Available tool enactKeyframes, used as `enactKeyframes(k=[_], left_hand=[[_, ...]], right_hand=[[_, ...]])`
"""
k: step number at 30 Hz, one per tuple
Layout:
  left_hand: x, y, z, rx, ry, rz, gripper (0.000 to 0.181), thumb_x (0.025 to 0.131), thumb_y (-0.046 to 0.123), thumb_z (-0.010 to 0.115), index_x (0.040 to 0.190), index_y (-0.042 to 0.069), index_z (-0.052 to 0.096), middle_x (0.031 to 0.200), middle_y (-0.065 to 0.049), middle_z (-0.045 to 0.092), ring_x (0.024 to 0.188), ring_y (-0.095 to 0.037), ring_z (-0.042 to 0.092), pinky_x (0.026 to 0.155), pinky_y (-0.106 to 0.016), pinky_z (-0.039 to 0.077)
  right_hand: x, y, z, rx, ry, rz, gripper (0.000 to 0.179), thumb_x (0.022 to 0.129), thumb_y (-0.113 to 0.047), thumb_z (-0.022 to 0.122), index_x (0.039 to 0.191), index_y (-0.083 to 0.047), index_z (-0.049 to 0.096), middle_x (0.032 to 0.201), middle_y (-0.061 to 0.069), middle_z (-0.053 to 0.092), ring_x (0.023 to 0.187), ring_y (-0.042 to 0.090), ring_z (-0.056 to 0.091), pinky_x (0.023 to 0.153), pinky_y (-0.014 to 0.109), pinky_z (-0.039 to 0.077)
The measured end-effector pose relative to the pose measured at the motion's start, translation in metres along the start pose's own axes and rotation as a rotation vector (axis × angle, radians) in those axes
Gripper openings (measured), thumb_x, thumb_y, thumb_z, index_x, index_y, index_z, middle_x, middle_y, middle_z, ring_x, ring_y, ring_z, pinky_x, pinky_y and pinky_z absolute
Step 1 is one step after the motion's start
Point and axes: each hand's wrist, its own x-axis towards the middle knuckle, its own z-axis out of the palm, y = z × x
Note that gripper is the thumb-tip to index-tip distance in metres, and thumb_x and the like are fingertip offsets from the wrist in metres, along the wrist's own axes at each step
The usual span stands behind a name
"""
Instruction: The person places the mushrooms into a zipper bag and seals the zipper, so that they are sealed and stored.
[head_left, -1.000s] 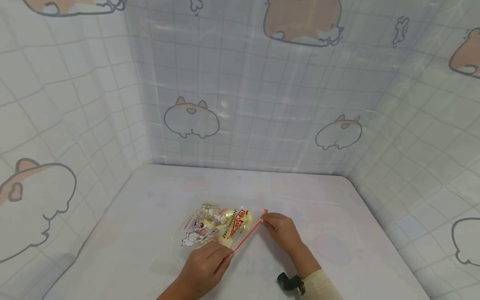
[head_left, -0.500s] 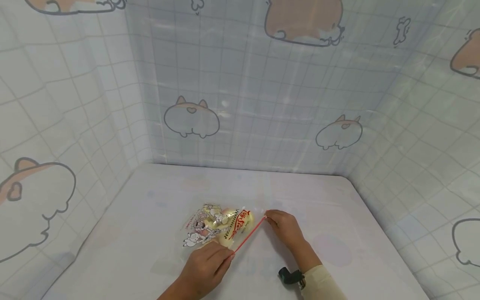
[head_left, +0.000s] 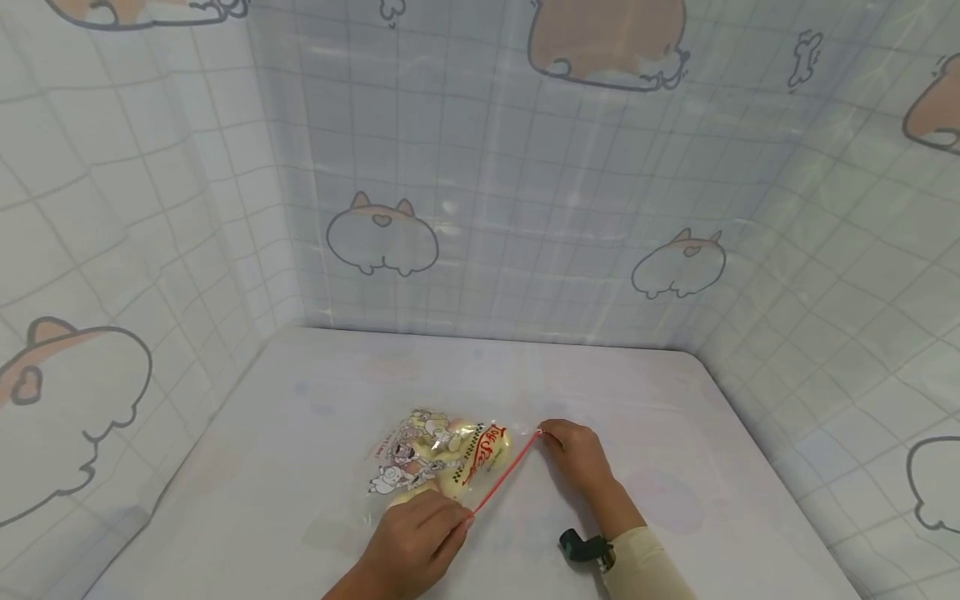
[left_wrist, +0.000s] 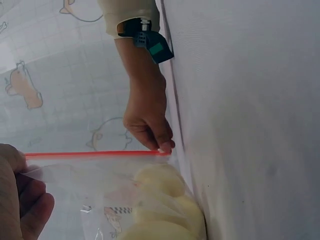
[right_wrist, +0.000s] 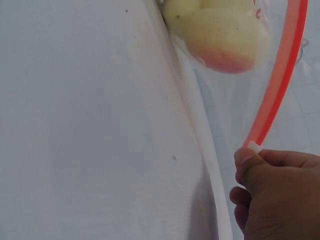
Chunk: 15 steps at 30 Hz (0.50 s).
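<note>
A clear plastic slider bag (head_left: 420, 467) with cartoon characters and red lettering lies on the white table, holding several pale yellow, rounded pieces. One of these pieces (right_wrist: 220, 40) has a red blush, like fruit. Along the bag's mouth runs a red zip strip (head_left: 504, 477), stretched straight between both hands. My left hand (head_left: 416, 537) pinches the near end of this strip between thumb and fingers. At the far end, my right hand (head_left: 577, 458) pinches the small white slider (right_wrist: 255, 146) between thumb and index finger.
White table (head_left: 300, 417) surrounds the bag. Behind and beside it hang gridded curtains (head_left: 510, 250) printed with cartoon dogs. A dark camera mount (head_left: 583, 547) sits on the right wrist, at the cuff of a beige sleeve (head_left: 647, 567).
The right hand has shifted slightly right, and the red tail beyond its fingers no longer shows. The left hand and bag have moved a little right too, with the strip still taut.
</note>
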Motion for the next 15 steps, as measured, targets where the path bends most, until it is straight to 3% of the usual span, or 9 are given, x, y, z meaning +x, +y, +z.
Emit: enactKeyframes(k=[9, 15], left_hand=[[-0.0029, -0.0021, 0.0015, -0.008, -0.019, -0.016, 0.021, 0.100, 0.017, 0.059, 0.088, 0.007, 0.073, 0.079, 0.003, 0.068, 0.071, -0.008, 0.064, 0.064, -0.017, 0.055], [-0.0019, -0.0030, 0.0060, -0.061, -0.037, -0.009, 0.015, 0.098, 0.017, 0.062, 0.089, 0.010, 0.072, 0.083, 0.004, 0.068, 0.073, -0.007, 0.063, 0.066, -0.014, 0.053]], right_hand=[[0.0025, 0.0034, 0.0052, 0.037, 0.024, -0.009, 0.018, 0.084, -0.005, 0.078, 0.102, -0.007, 0.078, 0.100, 0.003, 0.076, 0.097, 0.020, 0.073, 0.085, 0.037, 0.059], [0.0043, -0.0004, 0.0052, 0.041, -0.018, 0.062, 0.021, 0.085, -0.006, 0.077, 0.106, -0.009, 0.078, 0.104, 0.002, 0.076, 0.101, 0.019, 0.072, 0.087, 0.037, 0.058]])
